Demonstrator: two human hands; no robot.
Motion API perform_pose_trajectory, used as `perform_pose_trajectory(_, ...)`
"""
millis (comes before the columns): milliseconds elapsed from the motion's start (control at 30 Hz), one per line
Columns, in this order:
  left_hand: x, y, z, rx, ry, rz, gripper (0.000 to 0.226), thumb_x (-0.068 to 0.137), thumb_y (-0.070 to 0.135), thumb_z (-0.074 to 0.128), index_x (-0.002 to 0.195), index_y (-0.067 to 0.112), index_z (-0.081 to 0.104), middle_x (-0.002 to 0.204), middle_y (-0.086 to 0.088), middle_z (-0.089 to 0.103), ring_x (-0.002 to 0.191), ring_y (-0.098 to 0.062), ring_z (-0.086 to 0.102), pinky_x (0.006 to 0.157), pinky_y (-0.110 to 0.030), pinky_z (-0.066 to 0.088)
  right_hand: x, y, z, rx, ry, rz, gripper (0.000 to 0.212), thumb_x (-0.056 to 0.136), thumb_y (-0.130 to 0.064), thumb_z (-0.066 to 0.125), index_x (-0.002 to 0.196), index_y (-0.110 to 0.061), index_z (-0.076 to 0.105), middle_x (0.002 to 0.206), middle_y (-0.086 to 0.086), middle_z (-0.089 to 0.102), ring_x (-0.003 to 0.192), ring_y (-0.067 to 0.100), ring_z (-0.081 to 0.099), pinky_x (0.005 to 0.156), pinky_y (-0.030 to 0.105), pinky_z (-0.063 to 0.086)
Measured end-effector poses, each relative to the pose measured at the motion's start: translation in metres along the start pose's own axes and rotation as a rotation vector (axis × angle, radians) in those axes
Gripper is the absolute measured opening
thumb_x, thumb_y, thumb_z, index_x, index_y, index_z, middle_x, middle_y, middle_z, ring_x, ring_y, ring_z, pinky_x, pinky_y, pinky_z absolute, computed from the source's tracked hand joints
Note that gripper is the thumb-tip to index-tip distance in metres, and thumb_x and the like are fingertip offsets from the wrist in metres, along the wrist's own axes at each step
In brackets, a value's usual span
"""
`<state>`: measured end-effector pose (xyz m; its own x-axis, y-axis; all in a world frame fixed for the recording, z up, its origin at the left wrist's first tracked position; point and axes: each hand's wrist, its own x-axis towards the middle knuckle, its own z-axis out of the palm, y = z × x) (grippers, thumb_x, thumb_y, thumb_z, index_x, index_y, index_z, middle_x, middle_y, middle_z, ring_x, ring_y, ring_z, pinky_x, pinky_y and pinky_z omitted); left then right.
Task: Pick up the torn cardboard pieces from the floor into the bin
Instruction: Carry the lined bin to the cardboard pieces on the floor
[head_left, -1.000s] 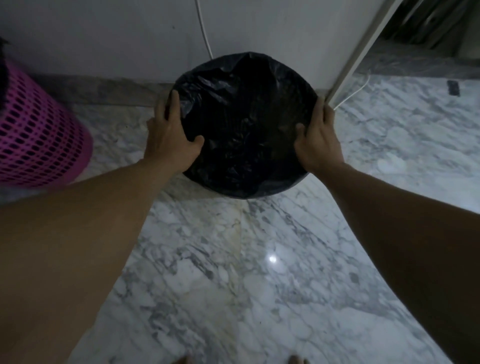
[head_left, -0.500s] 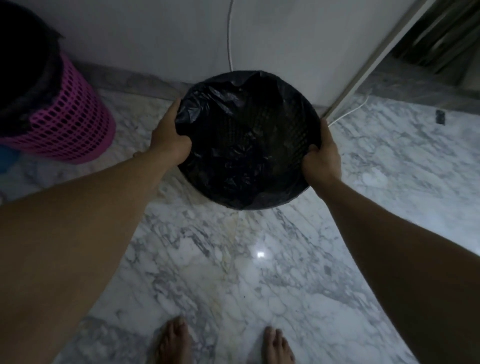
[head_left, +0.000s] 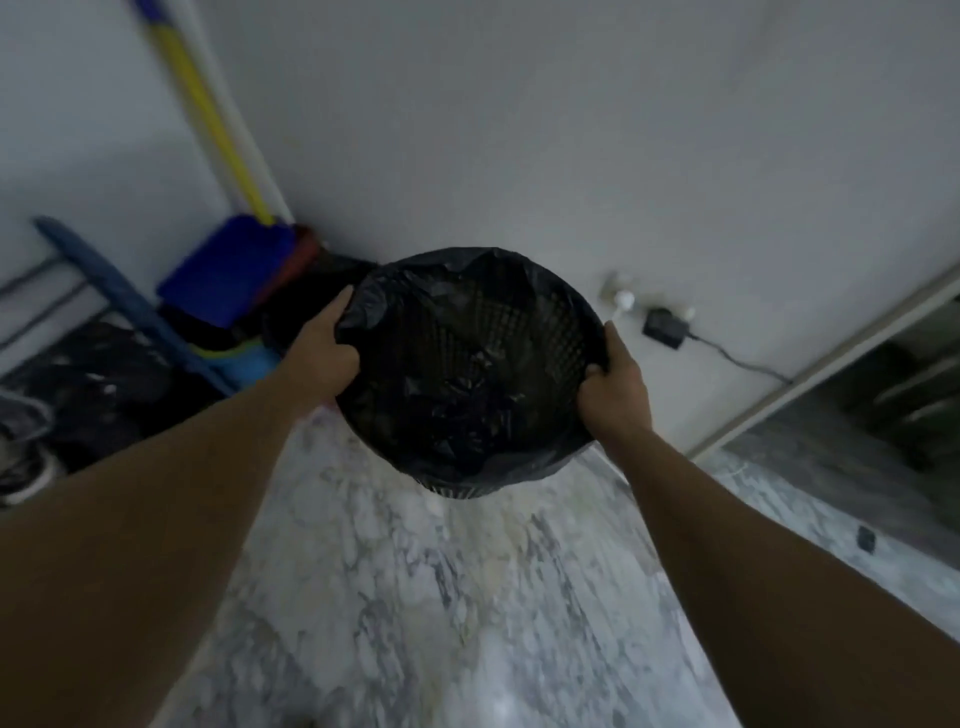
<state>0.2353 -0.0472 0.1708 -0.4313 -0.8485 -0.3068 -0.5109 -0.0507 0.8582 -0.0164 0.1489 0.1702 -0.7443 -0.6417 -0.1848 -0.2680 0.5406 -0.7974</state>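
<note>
We find the bin (head_left: 524, 322), a dark mesh basket lined with a black bag, held between both hands in front of the wall, apparently clear of the marble floor (head_left: 467, 597), with its mouth tipped towards us. The left hand (head_left: 324, 348) grips the left rim, its thumb over the liner's edge and its fingers (head_left: 340, 306) curled round the outside. The right hand (head_left: 615, 384) clamps the right rim in the same manner, fingers wrapped over the edge. No torn cardboard pieces show on the stretch of floor in view. The inside of the bin is too dark to tell whether any lie within; only crumpled liner is discernible. A yellow-handled broom (head_left: 208, 104) leans in the left corner, and a black charger (head_left: 662, 327) is plugged in low on the wall to the right. In our judgement the task is at its outset: the bin is being carried, presumably towards the debris. Collection of the pieces appears to remain wholly outstanding, and both hands must first be freed of the bin.
</note>
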Motion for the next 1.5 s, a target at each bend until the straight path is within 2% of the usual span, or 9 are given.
perform_pose_trajectory(267, -0.112, 0.091, -0.188, -0.227, 0.304, -0.043, 0.082, 0.094, -0.011, 0.042, 0.159, 0.037, 0.026, 0.141, 0.01, 0.044, 0.128, -0.021, 0.048, 0.107, -0.038, 0.047, -0.045, -0.227, 0.017, 0.05, -0.166, -0.264, 0.065, 0.098, -0.007, 0.038, 0.159, -0.023, 0.024, 0.16, 0.002, 0.036, 0.145, 0.027, 0.035, 0.12, 0.042, 0.028)
perform_pose_trajectory(400, -0.178, 0.105, -0.29, -0.292, 0.469, -0.036, 0.084, 0.085, -0.021, 0.039, 0.149, 0.035, 0.044, 0.139, 0.006, 0.049, 0.124, -0.021, 0.049, 0.081, -0.026, 0.051, -0.095, -0.331, 0.047, 0.089, -0.28, -0.381, 0.061, 0.1, -0.006, 0.041, 0.158, -0.017, 0.027, 0.158, 0.004, 0.038, 0.144, 0.026, 0.037, 0.121, 0.042, 0.028)
perform_pose_trajectory(567, -0.268, 0.1, -0.384, -0.362, 0.639, -0.059, 0.084, 0.089, -0.02, 0.039, 0.154, 0.033, 0.038, 0.134, 0.003, 0.048, 0.116, -0.021, 0.048, 0.085, -0.028, 0.049, -0.156, -0.428, 0.091, 0.166, -0.451, -0.487, 0.056, 0.102, -0.008, 0.048, 0.156, -0.015, 0.033, 0.157, 0.006, 0.04, 0.141, 0.024, 0.041, 0.119, 0.043, 0.031)
perform_pose_trajectory(767, -0.383, 0.072, -0.471, -0.508, 0.83, -0.128, 0.089, 0.086, -0.012, 0.041, 0.149, 0.05, 0.04, 0.146, 0.004, 0.052, 0.119, -0.024, 0.056, 0.083, -0.04, 0.06, -0.243, -0.519, 0.159, 0.193, -0.75, -0.611, 0.055, 0.104, -0.01, 0.05, 0.156, -0.017, 0.034, 0.158, 0.005, 0.039, 0.141, 0.022, 0.04, 0.119, 0.039, 0.032)
perform_pose_trajectory(867, -0.445, 0.071, -0.499, -0.483, 1.01, -0.148, 0.087, 0.089, -0.016, 0.044, 0.155, 0.04, 0.037, 0.143, 0.005, 0.048, 0.127, -0.024, 0.049, 0.072, -0.028, 0.053, -0.291, -0.556, 0.192, 0.187, -0.903, -0.691, 0.053, 0.106, -0.008, 0.044, 0.157, -0.016, 0.031, 0.159, 0.006, 0.037, 0.142, 0.026, 0.039, 0.115, 0.035, 0.033)
perform_pose_trajectory(967, -0.509, 0.065, -0.512, -0.543, 1.201, -0.148, 0.085, 0.092, -0.018, 0.046, 0.158, 0.033, 0.033, 0.157, 0.0, 0.039, 0.141, -0.03, 0.039, 0.093, -0.033, 0.05, -0.35, -0.59, 0.218, 0.21, -1.045, -0.735, 0.054, 0.106, -0.008, 0.043, 0.158, -0.017, 0.031, 0.159, 0.003, 0.037, 0.141, 0.025, 0.041, 0.108, 0.03, 0.036)
perform_pose_trajectory(1033, -0.556, 0.057, -0.509, -0.592, 1.321, -0.122, 0.082, 0.093, -0.018, 0.046, 0.159, 0.03, 0.031, 0.157, -0.001, 0.038, 0.142, -0.027, 0.038, 0.1, -0.033, 0.044, -0.395, -0.607, 0.229, 0.224, -1.164, -0.762, 0.054, 0.107, -0.008, 0.043, 0.158, -0.019, 0.031, 0.158, 0.001, 0.037, 0.142, 0.026, 0.04, 0.115, 0.039, 0.035)
perform_pose_trajectory(1267, -0.718, 0.033, -0.443, -0.798, 1.776, -0.085, 0.07, 0.103, -0.004, 0.046, 0.16, 0.033, 0.027, 0.142, -0.001, 0.048, 0.117, -0.026, 0.054, 0.075, -0.031, 0.053, -0.571, -0.613, 0.239, 0.126, -1.553, -0.891, 0.051, 0.108, -0.017, 0.042, 0.157, -0.028, 0.032, 0.147, -0.002, 0.047, 0.131, 0.026, 0.049, 0.114, 0.044, 0.038)
perform_pose_trajectory(1500, -0.897, 0.011, -0.325, -0.817, 2.203, -0.112, 0.067, 0.1, -0.008, 0.047, 0.156, 0.028, 0.036, 0.141, -0.008, 0.054, 0.115, -0.027, 0.055, 0.084, -0.032, 0.05, -0.768, -0.541, 0.206, -0.018, -1.904, -0.931, 0.051, 0.108, -0.02, 0.044, 0.154, -0.041, 0.033, 0.158, 0.001, 0.039, 0.14, 0.032, 0.042, 0.111, 0.058, 0.039)
